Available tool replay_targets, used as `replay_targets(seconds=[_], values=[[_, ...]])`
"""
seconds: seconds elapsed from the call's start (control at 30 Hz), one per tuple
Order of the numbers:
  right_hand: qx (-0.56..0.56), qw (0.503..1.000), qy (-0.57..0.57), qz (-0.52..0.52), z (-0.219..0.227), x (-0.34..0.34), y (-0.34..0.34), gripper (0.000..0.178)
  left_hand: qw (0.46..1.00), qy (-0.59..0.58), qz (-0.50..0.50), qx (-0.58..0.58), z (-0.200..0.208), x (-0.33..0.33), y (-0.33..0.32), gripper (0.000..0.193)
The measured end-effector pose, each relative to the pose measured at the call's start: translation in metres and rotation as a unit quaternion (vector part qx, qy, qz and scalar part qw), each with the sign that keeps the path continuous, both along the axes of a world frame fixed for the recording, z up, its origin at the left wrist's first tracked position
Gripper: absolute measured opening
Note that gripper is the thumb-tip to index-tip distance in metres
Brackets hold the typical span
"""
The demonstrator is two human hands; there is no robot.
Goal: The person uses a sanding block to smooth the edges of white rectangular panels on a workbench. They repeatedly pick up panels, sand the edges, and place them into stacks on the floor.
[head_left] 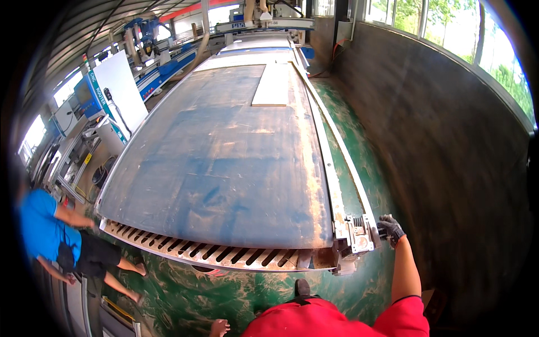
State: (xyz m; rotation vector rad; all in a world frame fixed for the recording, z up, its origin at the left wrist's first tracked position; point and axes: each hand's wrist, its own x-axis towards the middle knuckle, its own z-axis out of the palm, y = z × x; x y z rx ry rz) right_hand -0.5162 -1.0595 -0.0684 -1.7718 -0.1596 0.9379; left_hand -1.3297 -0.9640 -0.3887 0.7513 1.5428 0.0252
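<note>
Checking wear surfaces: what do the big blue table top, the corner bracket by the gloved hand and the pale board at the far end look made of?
Big blue table top: seemingly a painted board, matte, blue coat rubbed through to brown.
Silvery corner bracket: bare metal, bright sheen; the gloved right hand touches it.
Pale rectangular board: likely wood panel, smooth, light finish.

– What is your right hand (390, 228) doing?
– Gloved, it grips the metal corner bracket (359, 236) of a long, dusty blue machine table (224, 163).
– Anything else nearby?
– A pale board (272, 84) lies far up the table; a person in blue (42, 227) stands at your left.
</note>
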Motion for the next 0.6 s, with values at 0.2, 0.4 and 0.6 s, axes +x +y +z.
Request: replay_targets(seconds=[0.2,0.4,0.6], values=[[0.045,0.998,-0.043,-0.009,-0.013,-0.011,-0.02,0.025,0.985,-0.133,0.045,-0.103,-0.025,-0.036,0.024,0.025],[0.044,0.945,-0.318,-0.064,-0.026,-0.023,-0.031,0.022,0.999,0.012,0.019,0.043,0.026,0.015,0.031,0.022],[0.019,0.888,-0.455,-0.055,0.03,-0.091,0.001,0.034,0.996,0.024,0.024,0.079,0.042,0.003,0.045,0.021]])
